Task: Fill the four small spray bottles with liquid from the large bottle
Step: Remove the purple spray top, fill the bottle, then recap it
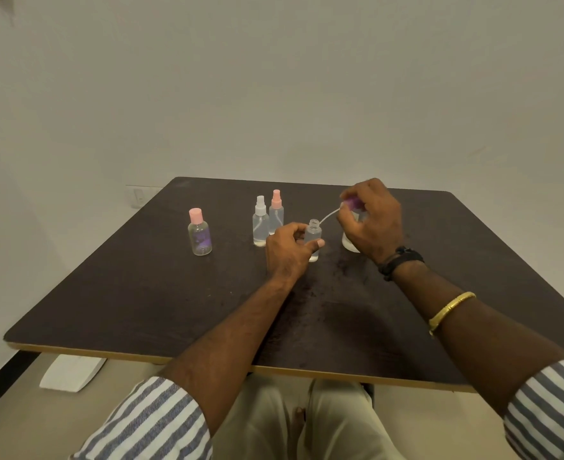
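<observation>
Now at work over a dark bench (pixel 141 293), a seated person's left hand (pixel 289 250) grips an open small bottle (pixel 314 234). Its fingers (pixel 295 229) are curled round the near side and the thumb is laid across the front. The bottle stands upright on the bench, its threaded neck bare, with a little clear liquid in the bottom.

Just right of those fingers, the right hand (pixel 372 220) hovers above the bench. Its fingers (pixel 345 224) are closed in a pinch on a purple spray head (pixel 353 204). A thin dip tube (pixel 328 216) slants from the head down toward the bottle's mouth, its tip just beside the rim.

Two capped spray bottles stand touching just left of the left fingers: one white-topped spray bottle (pixel 260 224), and one pink-topped spray bottle (pixel 276 210) behind it. One pink-capped bottle (pixel 200 234) with a purple label stands alone, well apart to the left. One clear vessel (pixel 349 244) sits on the bench behind the right fingers. It is largely hidden by them, so its kind cannot be told.

A dark wristband (pixel 400 260) and a gold bangle (pixel 451 310) ring the right forearm, and striped sleeves (pixel 154 423) are rolled above both elbows. A white pad (pixel 71 371) lies on the floor below the bench's near left edge. A plain pale wall (pixel 274 94) rises behind.
</observation>
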Tool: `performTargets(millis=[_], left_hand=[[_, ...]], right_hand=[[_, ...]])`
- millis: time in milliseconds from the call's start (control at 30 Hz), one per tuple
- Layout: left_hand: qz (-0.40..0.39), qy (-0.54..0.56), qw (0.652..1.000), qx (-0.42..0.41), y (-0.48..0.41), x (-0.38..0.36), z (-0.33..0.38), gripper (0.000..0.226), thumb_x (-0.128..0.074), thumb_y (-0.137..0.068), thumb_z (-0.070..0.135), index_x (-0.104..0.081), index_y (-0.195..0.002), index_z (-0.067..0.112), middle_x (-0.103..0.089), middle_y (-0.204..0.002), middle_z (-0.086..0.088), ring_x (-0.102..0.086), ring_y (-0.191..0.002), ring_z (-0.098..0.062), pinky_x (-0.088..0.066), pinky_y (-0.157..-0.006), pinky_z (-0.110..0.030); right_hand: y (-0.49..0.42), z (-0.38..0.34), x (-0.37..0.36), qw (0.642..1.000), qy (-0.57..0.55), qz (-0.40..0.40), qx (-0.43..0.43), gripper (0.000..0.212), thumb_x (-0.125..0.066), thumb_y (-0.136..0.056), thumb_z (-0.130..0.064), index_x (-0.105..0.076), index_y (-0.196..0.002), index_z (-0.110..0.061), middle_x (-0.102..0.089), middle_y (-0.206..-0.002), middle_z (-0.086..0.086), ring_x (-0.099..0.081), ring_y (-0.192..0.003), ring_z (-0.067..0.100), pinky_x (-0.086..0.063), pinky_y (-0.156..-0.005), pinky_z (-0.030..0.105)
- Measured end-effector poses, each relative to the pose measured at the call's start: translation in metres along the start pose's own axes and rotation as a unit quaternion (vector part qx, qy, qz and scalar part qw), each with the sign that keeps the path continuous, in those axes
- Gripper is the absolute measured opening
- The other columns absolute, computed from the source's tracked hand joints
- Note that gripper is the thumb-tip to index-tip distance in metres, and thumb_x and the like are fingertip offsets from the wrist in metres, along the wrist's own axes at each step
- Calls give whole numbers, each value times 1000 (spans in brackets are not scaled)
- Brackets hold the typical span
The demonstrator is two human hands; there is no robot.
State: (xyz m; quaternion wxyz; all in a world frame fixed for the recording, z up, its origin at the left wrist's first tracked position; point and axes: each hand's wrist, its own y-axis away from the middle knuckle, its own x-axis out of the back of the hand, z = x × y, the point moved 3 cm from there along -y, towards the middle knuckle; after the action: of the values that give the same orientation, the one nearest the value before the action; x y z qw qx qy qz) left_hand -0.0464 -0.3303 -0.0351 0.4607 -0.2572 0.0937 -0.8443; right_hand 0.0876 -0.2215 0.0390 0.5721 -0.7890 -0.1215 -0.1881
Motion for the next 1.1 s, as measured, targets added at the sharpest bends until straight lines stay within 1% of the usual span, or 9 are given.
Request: performTargets(millis=[100,233,300,400,467,667,900,1000,1100], left_hand=[[0,2,1000,-1,0,-1,-1,44,-86,-76,35,-74,-111,11,-76,-104,-2,-69,-92,-13,-57,-80,-24],[-3,6,1000,-2,-1,-1,-2,44,-86,-76,34,-74,-112,11,-76,-105,-3,-69,-92,-13,-57,-81,-24],[-5,11,1000,-1,0,-1,-1,43,-86,-76,34,-74,-111,12,-76,-104,-1,-69,-91,-11,-55,-78,-19],[-7,9,1000,-5,1,0,-1,41,-86,-76,34,-74,-109,13,-75,-100,0,-68,-87,-9,-48,-71,-11],[-6,6,1000,-8,2,0,0,40,-86,-76,35,-75,-107,14,-75,-95,2,-66,-82,-7,-48,-68,-12],[-5,9,1000,-6,0,0,-2,39,-87,-75,34,-75,-107,14,-75,-93,3,-66,-80,-6,-47,-67,-10],[-1,2,1000,-8,-1,-1,-4,40,-88,-73,37,-75,-103,14,-72,-86,6,-62,-71,0,-49,-63,-12],[-2,4,1000,-5,0,0,-3,38,-87,-75,35,-75,-104,14,-72,-85,7,-63,-71,1,-44,-62,-8],[0,-8,1000,-12,0,1,-3,30,-86,-76,35,-74,-95,15,-65,-74,9,-56,-61,1,-40,-55,-9]], right_hand=[[-3,-4,2,1000,-11,18,14,10,-67,-83,-13,-66,-92,-8,-61,-91,5,-55,-80,18,-51,-67,29],[-5,-7,0,1000,-16,16,21,9,-67,-83,-11,-65,-92,-8,-60,-91,4,-55,-80,18,-51,-67,32],[-4,-7,-3,1000,-17,-1,23,10,-67,-83,-12,-65,-92,-10,-60,-90,2,-54,-80,16,-49,-68,27],[-1,-10,-12,997,-13,-67,31,11,-66,-84,-18,-67,-94,-13,-58,-90,-2,-50,-80,9,-38,-69,11],[1,-12,-20,993,-10,-115,36,12,-68,-86,-18,-66,-97,-15,-57,-91,-5,-51,-80,7,-37,-71,10],[3,-13,-36,981,-39,-188,9,17,-72,-89,-16,-63,-104,-16,-65,-95,-2,-60,-84,14,-53,-74,28],[5,-10,-42,972,-38,-232,-7,16,-60,-95,-12,-64,-109,-18,-67,-101,0,-59,-93,18,-53,-83,40],[4,-12,-44,972,-42,-230,-30,18,-62,-96,-20,-58,-113,-20,-66,-97,1,-61,-88,20,-55,-79,44],[2,-13,-48,975,0,-218,-42,24,-65,-94,-38,-56,-109,-20,-64,-92,1,-60,-80,19,-55,-73,41]])
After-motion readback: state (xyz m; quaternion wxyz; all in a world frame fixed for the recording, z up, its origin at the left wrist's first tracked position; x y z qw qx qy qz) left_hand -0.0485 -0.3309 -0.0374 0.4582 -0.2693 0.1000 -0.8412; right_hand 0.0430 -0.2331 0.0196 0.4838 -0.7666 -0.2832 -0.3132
